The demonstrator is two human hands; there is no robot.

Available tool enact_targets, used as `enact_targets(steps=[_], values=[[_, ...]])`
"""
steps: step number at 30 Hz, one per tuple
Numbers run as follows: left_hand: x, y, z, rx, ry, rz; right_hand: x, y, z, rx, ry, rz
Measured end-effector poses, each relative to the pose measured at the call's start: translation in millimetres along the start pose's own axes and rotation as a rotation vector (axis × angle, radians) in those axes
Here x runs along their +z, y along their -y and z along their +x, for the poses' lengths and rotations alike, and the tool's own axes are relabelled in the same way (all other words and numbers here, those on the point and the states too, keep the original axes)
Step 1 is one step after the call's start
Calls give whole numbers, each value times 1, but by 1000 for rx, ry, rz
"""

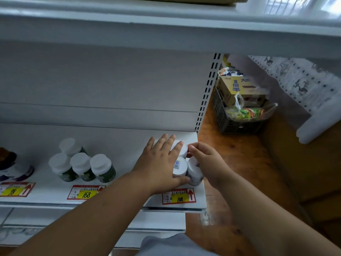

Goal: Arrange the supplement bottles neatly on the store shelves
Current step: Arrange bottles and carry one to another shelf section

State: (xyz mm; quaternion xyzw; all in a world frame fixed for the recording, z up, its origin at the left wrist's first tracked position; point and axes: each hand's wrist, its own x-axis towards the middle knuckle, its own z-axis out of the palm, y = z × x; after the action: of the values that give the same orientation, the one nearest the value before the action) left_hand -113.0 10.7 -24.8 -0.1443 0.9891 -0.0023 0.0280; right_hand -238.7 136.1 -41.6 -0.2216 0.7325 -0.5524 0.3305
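A tight cluster of white supplement bottles (180, 166) stands at the right end of the white shelf (118, 143), above the 108 price tag (178, 196). My left hand (158, 163) lies flat over the cluster's left side, fingers spread on the lids and thumb against the front bottle. My right hand (204, 159) cups the cluster from the right, fingertips touching the back bottle. Several green bottles with white caps (82, 166) stand in a group further left, above the 168 tag (84, 192).
A dark-capped jar with a white and purple label (13, 167) stands at the far left. Right of the shelf upright (206, 93) is a wooden floor with a dark crate (238, 122) holding a cardboard box and a bag of snacks. An upper shelf (166, 30) overhangs.
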Motion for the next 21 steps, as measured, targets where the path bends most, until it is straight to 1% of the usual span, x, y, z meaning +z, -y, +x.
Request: enact_targets(steps=[6,9,11,14,17,19,21], values=[[2,3,1,12,-12,-9,-2,4,2,17,56,-28],[-1,2,-1,10,-12,-18,-5,5,0,-21,68,-74],[-8,1,-7,-4,-44,-39,-11,11,-3,-87,29,-97],[-19,-4,-26,-66,-161,-105,-19,21,-7,-223,0,-151],[-27,-14,-54,-144,-305,-158,-15,34,-14,-387,-3,-358],[-30,-18,-74,-194,-391,-147,-5,45,-20,-522,-14,-491],[-29,-18,-98,-272,-409,-149,11,56,-32,-603,28,-524]])
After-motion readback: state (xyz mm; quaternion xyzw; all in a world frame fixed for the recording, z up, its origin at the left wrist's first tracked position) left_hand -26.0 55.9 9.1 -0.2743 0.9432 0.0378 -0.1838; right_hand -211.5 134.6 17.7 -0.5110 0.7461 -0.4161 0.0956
